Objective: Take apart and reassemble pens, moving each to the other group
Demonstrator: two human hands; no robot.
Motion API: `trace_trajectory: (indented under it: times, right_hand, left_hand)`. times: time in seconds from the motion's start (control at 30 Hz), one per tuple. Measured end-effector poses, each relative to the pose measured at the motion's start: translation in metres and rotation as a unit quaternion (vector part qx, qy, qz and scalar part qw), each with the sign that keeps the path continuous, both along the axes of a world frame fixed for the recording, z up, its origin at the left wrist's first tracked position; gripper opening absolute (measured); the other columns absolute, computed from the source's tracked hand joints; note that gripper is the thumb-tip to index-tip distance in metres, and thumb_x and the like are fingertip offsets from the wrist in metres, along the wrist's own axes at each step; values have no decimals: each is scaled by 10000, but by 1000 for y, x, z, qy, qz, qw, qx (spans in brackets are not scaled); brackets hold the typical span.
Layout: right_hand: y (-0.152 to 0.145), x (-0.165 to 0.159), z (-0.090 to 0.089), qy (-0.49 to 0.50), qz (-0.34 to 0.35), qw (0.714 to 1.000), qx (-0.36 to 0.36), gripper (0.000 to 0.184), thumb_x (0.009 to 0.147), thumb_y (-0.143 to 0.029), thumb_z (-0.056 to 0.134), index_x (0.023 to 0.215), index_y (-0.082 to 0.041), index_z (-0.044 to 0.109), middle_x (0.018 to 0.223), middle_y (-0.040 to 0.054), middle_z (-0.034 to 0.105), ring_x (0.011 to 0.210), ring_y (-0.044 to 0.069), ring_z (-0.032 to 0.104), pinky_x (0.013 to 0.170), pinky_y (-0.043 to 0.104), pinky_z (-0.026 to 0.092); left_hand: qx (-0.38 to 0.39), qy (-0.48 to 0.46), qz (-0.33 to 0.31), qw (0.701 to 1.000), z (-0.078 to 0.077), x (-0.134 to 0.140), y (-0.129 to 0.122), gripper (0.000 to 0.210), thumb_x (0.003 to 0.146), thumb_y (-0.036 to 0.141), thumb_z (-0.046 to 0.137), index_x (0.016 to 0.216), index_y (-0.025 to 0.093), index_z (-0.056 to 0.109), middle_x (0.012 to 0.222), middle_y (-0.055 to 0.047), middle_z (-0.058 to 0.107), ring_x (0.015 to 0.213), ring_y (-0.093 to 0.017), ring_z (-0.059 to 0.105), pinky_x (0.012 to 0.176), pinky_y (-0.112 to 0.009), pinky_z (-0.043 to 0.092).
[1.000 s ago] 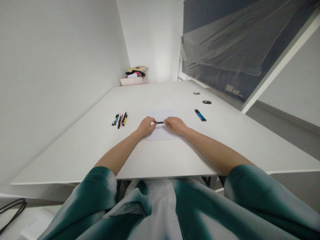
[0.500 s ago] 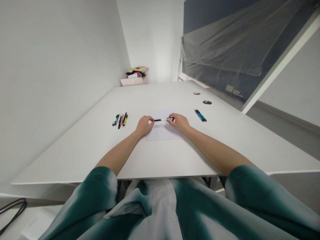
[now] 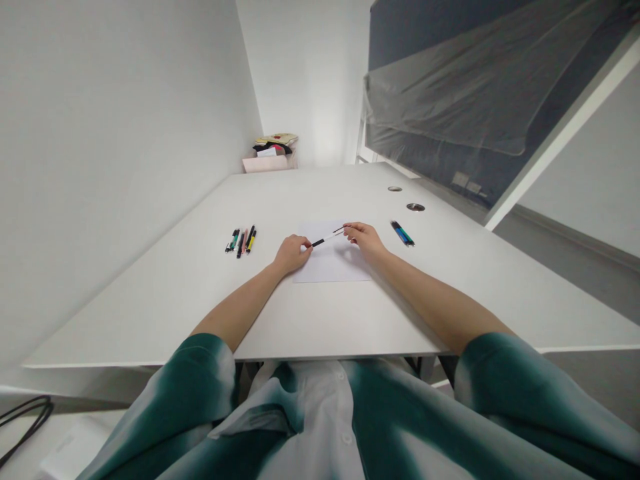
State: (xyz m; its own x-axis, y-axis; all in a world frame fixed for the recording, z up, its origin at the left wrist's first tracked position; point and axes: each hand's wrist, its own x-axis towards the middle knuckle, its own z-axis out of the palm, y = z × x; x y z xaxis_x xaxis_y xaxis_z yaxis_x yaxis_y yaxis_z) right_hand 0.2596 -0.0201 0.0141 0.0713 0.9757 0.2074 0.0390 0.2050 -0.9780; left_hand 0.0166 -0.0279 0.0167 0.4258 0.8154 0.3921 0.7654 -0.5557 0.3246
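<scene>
A black-and-white pen is held slanted over a white sheet of paper, its right end higher than its left. My left hand pinches the black end between thumb and fingers. At the other end, my right hand has its fingertips closed round the pen's dark cap, which they mostly hide. A thin dark clip sticks out leftward from those fingers, just above the white barrel. Whether the cap is still seated on the barrel I cannot tell.
Several pens and markers lie grouped on the white table to the left. Blue and green pens lie to the right. Two round grommets are beyond them. A box of items stands at the far end.
My right hand has risen slightly and shifted right, tilting the pen from nearly level to slanted. My left hand has moved slightly toward me, still pinching the black end.
</scene>
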Motion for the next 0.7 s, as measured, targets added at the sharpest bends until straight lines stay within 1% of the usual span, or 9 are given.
trace_trajectory:
  times: [0.1, 0.17, 0.27, 0.4, 0.53, 0.7]
  right_hand:
    - [-2, -1, 3, 54, 2, 998, -24, 325, 736, -483, 675, 882, -193, 677, 768, 27, 680, 635, 117, 558, 591, 241, 427]
    - [-3, -1, 5, 91, 11, 995, -42, 315, 775, -481, 644, 895, -192, 675, 771, 35, 687, 632, 122, 568, 579, 239, 427]
    - [-4, 0, 8, 145, 36, 986, -80, 258, 821, -416, 599, 916, -187, 673, 738, 33, 682, 623, 129, 576, 578, 242, 440]
    - [-7, 1, 10, 209, 89, 965, -130, 189, 836, -337, 571, 918, -204, 677, 701, 19, 680, 617, 137, 582, 595, 254, 454]
    - [-11, 0, 10, 254, 129, 948, -140, 119, 821, -289, 595, 865, -214, 676, 681, 3, 671, 595, 125, 566, 600, 251, 454]
    - [-14, -2, 12, 267, 134, 944, -138, 100, 825, -266, 593, 843, -209, 673, 667, -8, 657, 590, 116, 559, 603, 241, 450]
  left_hand:
    - [1, 15, -10, 1000, 0, 3, -2, 136, 868, 274, 588, 894, 195, 696, 952, -88, 716, 997, -275, 613, 954, -444, 462]
    - [7, 20, -17, 1000, 0, 3, -3, 140, 870, 273, 588, 896, 190, 698, 954, -93, 716, 1001, -275, 611, 956, -444, 458]
    - [28, 20, -29, 999, -1, 3, -2, 140, 873, 262, 585, 905, 184, 697, 962, -99, 717, 1009, -272, 607, 956, -441, 451]
    - [84, 14, -24, 996, -2, 1, -1, 131, 879, 245, 575, 903, 187, 690, 966, -99, 718, 1007, -269, 600, 942, -451, 449]
    - [120, 12, -24, 992, -3, 0, -1, 127, 884, 237, 569, 889, 187, 685, 936, -98, 721, 984, -268, 604, 917, -452, 456]
    - [130, 12, -25, 991, -3, -2, -1, 137, 892, 246, 560, 888, 188, 683, 924, -99, 719, 969, -264, 603, 904, -450, 455]
